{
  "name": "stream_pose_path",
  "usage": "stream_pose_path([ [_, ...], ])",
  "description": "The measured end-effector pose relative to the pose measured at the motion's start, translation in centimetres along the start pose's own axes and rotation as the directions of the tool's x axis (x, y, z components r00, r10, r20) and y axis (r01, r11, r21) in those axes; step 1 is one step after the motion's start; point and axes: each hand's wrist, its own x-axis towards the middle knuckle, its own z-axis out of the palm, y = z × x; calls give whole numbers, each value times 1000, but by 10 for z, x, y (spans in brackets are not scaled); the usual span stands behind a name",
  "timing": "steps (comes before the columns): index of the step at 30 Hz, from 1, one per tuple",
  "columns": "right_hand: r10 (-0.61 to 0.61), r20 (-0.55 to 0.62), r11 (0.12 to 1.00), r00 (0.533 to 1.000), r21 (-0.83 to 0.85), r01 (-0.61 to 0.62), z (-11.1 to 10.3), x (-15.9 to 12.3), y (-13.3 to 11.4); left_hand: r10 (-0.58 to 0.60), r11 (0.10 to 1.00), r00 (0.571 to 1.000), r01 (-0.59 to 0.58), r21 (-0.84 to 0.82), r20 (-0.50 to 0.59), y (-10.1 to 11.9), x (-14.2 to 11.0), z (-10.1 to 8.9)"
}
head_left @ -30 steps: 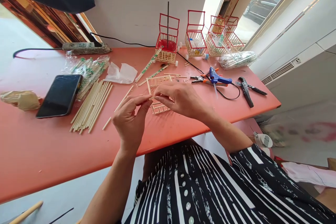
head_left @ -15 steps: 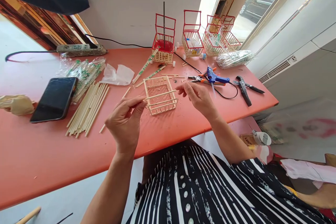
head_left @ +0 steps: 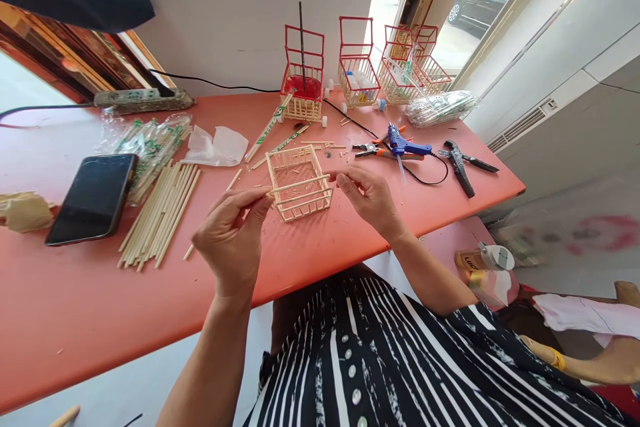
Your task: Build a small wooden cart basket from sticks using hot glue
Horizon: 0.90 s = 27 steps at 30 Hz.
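Between my two hands runs a short wooden stick, roughly level above a small open basket frame made of the same pale sticks. My left hand pinches its left end between thumb and fingers. At the other end, the thumb and fingertips of my right hand close on the tip. The basket frame stands on the red table, with slatted sides. Whether the stick touches the frame's rim cannot be made out. A bundle of longer wooden sticks lies left of my left hand.
Behind the frame stand a red-handled stick cart and several similar carts. A blue glue gun, orange-handled pliers and black cutters lie on the right. On the left are a phone and a white plastic bag.
My right fingertips have closed in on the stick's right end. The whole view has shifted slightly; the basket frame stays in its place on the table.
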Motion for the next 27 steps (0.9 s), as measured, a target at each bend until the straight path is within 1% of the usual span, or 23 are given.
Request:
stream_pose_path([
  [6, -12, -11, 1000, 1000, 15, 12, 1, 2, -6, 19, 1000, 1000, -19, 2, 7, -2, 0, 0],
  [11, -71, -40, 996, 997, 49, 73, 10, 7, -9, 20, 999, 1000, -19, -27, 19, -4, 1, 0],
  [16, -50, -40, 998, 998, 34, 51, 16, 10, -8, 12, 1000, 1000, -12, 14, 18, -5, 1, -1],
  [19, -49, -39, 998, 998, 28, 50, 15, 11, -8, -24, 999, 1000, 23, 40, 4, -4, 0, 0],
  [22, -49, -54, 998, 997, 25, 50, 13, 11, -9, -55, 998, 998, 56, 24, -13, -2, -1, 0],
  [27, -40, -75, 999, 996, 2, 41, 10, 9, -8, -17, 1000, 1000, 17, -6, -17, 1, -2, 2],
])
